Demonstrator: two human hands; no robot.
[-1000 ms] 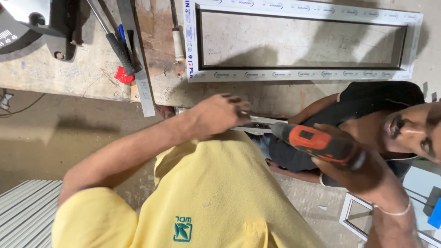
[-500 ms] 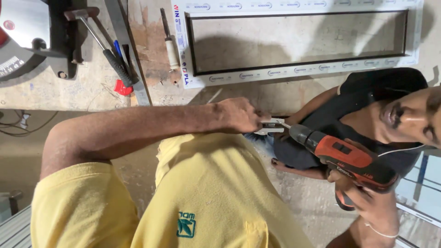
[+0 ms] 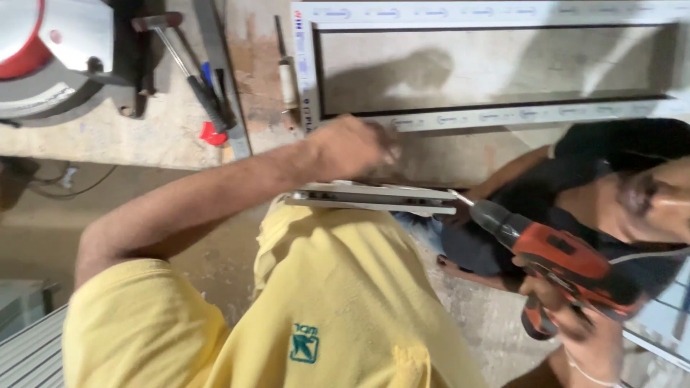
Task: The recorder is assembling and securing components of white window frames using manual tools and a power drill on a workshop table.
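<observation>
Below the white window frame [image 3: 496,115], left hand [image 3: 352,149] clamps a short white profile [image 3: 374,197]; right hand [image 3: 575,316] grips the orange drill [image 3: 553,255].

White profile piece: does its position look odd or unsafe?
Yes: the white profile piece rests not on the bench but against the yellow shirt, left hand on it, drill tip at its end.

I see an orange-red and black drill [image 3: 568,262], a pale grey-white profile strip [image 3: 374,196] and a white frame [image 3: 496,115] on the tan counter [image 3: 144,136]. My shirt [image 3: 330,302] is yellow with a green emblem; the hammer [image 3: 183,65] has a black grip beside a red scrap [image 3: 212,134].
</observation>
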